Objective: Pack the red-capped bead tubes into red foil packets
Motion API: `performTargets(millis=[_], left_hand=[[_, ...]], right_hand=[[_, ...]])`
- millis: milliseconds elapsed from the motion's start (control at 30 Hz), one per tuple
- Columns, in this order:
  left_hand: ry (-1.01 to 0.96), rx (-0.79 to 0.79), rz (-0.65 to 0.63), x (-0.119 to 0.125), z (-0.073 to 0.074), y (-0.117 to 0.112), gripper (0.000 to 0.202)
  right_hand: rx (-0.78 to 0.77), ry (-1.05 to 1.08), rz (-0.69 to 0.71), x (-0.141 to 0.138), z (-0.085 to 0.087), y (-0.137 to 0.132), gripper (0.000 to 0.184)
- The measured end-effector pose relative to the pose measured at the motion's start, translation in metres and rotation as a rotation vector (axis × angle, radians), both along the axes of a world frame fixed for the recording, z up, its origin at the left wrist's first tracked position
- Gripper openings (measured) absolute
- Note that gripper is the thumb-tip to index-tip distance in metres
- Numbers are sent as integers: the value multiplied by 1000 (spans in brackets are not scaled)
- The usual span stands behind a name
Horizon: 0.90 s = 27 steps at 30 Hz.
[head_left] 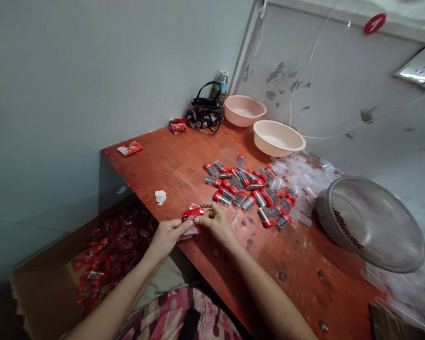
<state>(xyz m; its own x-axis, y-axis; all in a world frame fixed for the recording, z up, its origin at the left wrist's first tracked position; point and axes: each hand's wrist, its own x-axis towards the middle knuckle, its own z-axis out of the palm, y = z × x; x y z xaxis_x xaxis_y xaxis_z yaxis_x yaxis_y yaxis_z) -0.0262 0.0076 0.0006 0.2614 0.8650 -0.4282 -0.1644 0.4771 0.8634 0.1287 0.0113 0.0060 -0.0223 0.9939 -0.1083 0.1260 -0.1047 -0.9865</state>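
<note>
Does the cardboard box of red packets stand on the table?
No, the box sits lower down, beside the table, not on it.

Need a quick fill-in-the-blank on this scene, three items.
1. The left hand and right hand hold a ____ packet between them.
2. The clear tubes lie on a ____ table.
3. Near the wall stand two ____ basins.

Answers: red; wooden; pink.
</note>
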Motion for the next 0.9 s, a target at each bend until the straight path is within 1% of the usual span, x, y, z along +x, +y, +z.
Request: performTargets(millis=[67, 133, 167, 233, 300, 400, 500, 533, 567, 600, 667, 733, 767, 800, 833, 900], left_hand=[[30, -26, 29, -3, -2, -3, 22], [28, -58, 89, -4, -3, -6, 20], [11, -76, 121, -4, -3, -8, 20], [-42, -118, 181, -1, -2, -9, 18], [-102, -164, 229, 3, 0, -9, 16], [-186, -216, 285, 8, 3, -8, 13], [-257, -247, 347, 9, 5, -5, 11], [-273, -258, 368, 9, 5, -4, 10], [-286, -270, 386, 9, 5, -3, 10], [-298, -281, 402, 9, 4, -2, 9], [-326, -296, 428, 9, 3, 0, 8], [-356, -299, 453, 10, 1, 1, 7], [-368, -299, 467, 11, 0, 2, 7], [-379, -298, 478, 12, -1, 2, 7], [-389, -297, 488, 13, -2, 3, 7], [-405, -307, 518, 15, -3, 3, 6]], right_hand=[[122, -330, -5, 10, 5, 5, 25], [261, -726, -57, 25, 12, 13, 21], [302, -919, -84, 34, 16, 18, 21], [277, -1233, -87, 51, 21, 29, 22], [202, -1414, -28, 64, 22, 40, 22], [170, -1480, 45, 76, 20, 51, 24], [190, -1476, 38, 77, 20, 48, 27], [190, -1447, 11, 76, 22, 43, 28], [185, -1375, -27, 72, 24, 36, 28], [177, -1254, -63, 67, 25, 26, 29], [137, -859, -90, 53, 27, 2, 30], [54, -418, -10, 34, 27, -25, 31], [3, -250, 18, 25, 26, -37, 30], [-30, -140, 30, 15, 24, -48, 28], [-37, -81, 28, 7, 22, -57, 25], [-11, -83, 7, -5, 19, -70, 21]])
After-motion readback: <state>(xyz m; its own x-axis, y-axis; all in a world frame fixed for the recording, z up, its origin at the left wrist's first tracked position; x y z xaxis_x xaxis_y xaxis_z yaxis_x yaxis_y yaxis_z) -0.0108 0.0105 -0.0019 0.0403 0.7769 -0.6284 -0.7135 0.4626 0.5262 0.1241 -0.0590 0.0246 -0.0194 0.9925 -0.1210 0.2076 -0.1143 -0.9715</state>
